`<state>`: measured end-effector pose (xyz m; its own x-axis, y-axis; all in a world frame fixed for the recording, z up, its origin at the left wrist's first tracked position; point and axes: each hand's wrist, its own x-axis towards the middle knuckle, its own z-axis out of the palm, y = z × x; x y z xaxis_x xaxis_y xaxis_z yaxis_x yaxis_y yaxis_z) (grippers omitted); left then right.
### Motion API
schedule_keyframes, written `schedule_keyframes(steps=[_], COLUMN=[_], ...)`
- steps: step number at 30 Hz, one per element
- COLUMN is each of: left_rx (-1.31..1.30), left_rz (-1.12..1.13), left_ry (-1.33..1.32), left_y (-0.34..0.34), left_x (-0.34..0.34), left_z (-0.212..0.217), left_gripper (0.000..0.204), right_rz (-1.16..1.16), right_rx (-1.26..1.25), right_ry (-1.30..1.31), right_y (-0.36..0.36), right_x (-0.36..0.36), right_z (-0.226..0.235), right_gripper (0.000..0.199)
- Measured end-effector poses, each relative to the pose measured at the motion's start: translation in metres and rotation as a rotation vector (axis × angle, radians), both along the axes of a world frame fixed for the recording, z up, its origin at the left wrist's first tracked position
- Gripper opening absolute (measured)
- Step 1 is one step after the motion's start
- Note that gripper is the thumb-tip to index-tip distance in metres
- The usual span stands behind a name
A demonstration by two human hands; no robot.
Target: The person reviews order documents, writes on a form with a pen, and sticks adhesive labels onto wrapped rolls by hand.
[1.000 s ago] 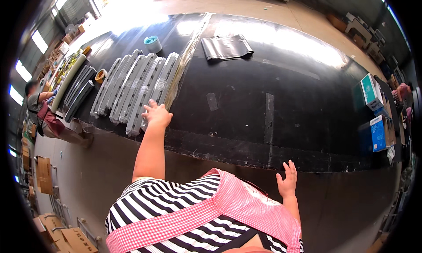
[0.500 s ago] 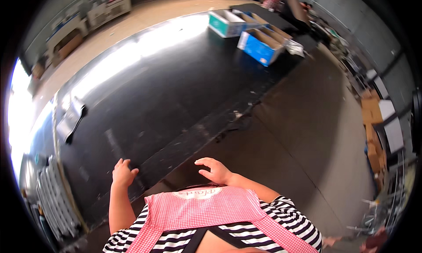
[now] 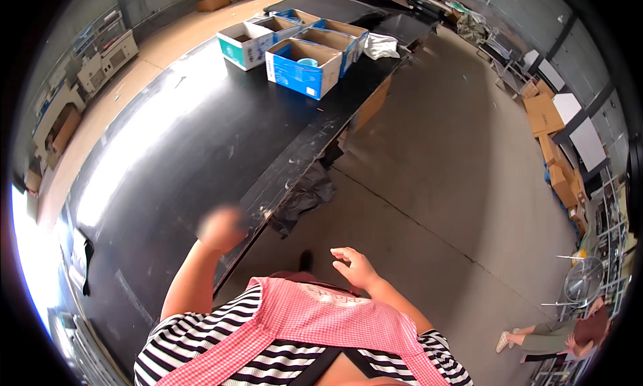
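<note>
My left hand is over the near edge of a long black table; it is smeared, so its fingers cannot be read. My right hand hangs over the floor in front of my pink checked apron, with thumb and fingers apart and nothing in them. Toward the far end of the table stand several open cardboard boxes, among them a blue box with a light blue round thing inside and a white and green box. A crumpled white cloth or bag lies beside them.
Black sheeting hangs from the table edge. A dark flat piece lies at the table's left. Brown cartons and metal racks line the right wall. Another person is at the lower right. Pale machines stand far left.
My view has swung right and shifted along the table, so the boxes appear farther left. My left hand has risen to the table's near edge. My right hand stays open.
</note>
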<state>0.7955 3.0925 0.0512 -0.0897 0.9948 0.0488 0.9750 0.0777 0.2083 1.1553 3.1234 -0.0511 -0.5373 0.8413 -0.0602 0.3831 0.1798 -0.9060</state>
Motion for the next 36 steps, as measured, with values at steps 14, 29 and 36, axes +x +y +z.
schedule_keyframes(steps=[14,29,36], left_rx=[0.233,0.335,0.422], left_rz=[-0.357,0.155,0.447], left_ry=[0.01,-0.396,-0.328], left_y=[0.352,0.56,0.57], left_x=[0.146,0.143,0.155], left_z=[-0.034,0.055,0.084], left_gripper=[0.022,0.025,0.027], right_rz=[-0.548,-0.292,-0.191], right_rx=[-0.35,-0.498,-0.277], right_ry=[-0.094,-0.136,-0.158], right_y=[0.13,0.425,0.593], right_x=[0.168,0.296,0.354], right_z=[-0.036,-0.076,-0.055], right_gripper=[0.034,0.039,0.035])
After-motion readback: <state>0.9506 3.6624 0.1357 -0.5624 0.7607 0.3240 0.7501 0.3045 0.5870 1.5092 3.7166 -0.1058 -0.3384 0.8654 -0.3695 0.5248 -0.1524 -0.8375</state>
